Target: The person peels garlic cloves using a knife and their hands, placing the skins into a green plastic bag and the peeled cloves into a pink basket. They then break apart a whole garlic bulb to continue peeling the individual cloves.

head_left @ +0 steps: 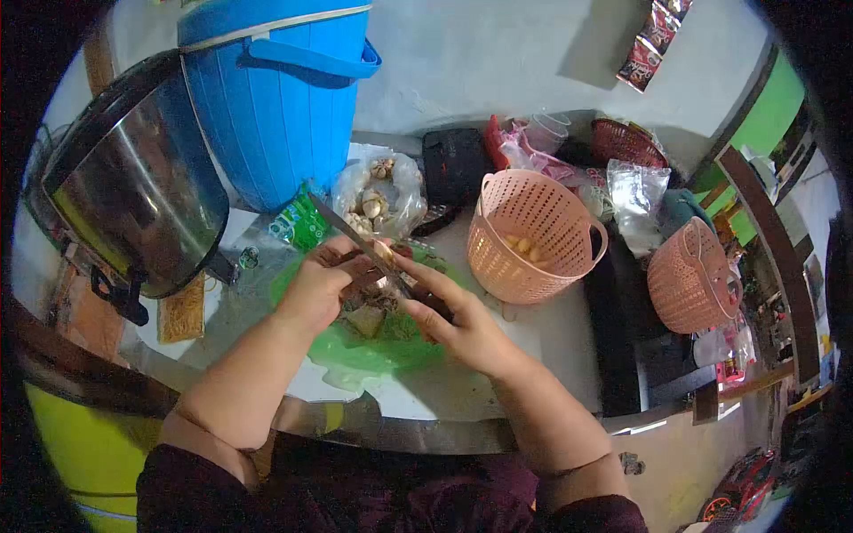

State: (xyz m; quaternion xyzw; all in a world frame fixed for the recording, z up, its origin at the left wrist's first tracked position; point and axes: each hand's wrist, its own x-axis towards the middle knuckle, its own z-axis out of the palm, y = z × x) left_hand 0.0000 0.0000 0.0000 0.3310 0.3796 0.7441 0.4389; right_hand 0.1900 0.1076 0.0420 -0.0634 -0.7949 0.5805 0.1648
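My right hand (453, 320) is closed around a knife (345, 224), its blade pointing up and to the left. Close beside the blade, my left hand (315, 282) pinches a small pale piece that looks like a garlic clove, mostly hidden by the fingers. Both hands are over a green plastic bag (382, 354) spread flat, with papery skins (364, 320) lying on it. Beyond them, a clear plastic bag (409, 188) holds several garlic bulbs (373, 204). To the right stands a pink basket (524, 280) with pale peeled cloves (526, 249) at its bottom.
A tall blue bucket (275, 115) and a dark glossy container (142, 178) stand at the left. A green packet (302, 222) lies by the bucket. At the back are a black pouch (453, 164) and a red basket (626, 144). Another pink basket (689, 280) is at the right.
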